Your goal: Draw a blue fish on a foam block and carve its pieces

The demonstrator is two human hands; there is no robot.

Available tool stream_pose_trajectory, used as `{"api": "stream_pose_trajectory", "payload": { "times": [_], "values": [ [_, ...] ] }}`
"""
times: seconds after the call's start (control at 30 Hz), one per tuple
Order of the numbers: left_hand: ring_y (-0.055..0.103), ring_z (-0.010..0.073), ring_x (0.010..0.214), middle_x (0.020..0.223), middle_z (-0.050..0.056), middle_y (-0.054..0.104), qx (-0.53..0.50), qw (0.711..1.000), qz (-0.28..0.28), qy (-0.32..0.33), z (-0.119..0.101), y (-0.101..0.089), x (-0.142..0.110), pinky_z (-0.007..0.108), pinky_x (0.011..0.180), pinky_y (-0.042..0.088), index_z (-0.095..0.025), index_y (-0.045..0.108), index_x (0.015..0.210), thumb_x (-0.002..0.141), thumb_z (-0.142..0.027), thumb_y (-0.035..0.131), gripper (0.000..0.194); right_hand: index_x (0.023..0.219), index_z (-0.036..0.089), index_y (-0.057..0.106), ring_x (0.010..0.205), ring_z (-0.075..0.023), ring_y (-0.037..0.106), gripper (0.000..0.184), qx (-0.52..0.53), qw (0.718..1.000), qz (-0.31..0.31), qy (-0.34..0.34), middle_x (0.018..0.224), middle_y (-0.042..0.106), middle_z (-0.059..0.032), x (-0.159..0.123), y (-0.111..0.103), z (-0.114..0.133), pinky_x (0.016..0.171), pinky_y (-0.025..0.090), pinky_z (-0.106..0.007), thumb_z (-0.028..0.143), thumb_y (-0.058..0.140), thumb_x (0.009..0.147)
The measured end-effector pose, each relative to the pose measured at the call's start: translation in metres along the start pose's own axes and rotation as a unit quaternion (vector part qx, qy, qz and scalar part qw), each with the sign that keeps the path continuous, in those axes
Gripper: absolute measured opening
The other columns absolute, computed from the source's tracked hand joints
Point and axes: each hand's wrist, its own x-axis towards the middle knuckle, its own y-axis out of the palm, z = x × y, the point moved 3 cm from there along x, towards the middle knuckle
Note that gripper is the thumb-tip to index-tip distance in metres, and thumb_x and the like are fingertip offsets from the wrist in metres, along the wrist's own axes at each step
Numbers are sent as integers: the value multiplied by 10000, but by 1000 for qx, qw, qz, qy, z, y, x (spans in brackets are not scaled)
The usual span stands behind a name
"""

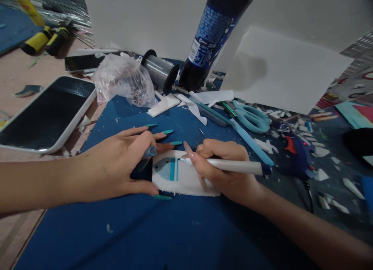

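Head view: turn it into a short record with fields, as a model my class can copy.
White piece: blue-grey end with two dark dots; one wide and one thin teal stripe
Left hand: at the piece's left end
Right hand: holding a marker, tip by the thin stripe
Behind: spool, bottle, scissors
Far left: phone

A spool [159, 71] lies between a plastic bag [121, 77] and a bottle [209, 37] (dark, blue-labelled).
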Motion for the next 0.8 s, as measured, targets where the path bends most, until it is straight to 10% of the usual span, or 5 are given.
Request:
{"api": "stream_pose_trajectory", "payload": {
  "times": [0.8],
  "values": [
    [652, 349, 1400, 1301, 148, 800, 28, 999, 22, 26, -8, -6, 7, 554, 1198, 572, -267, 441, 1114, 1027, -761, 535, 510, 648, 228, 234, 465, -67, 291, 452, 48, 998, 41, -23, 549, 319, 67, 3, 1, 4, 460, 235, -279, 47, 547, 919]
  ]
}}
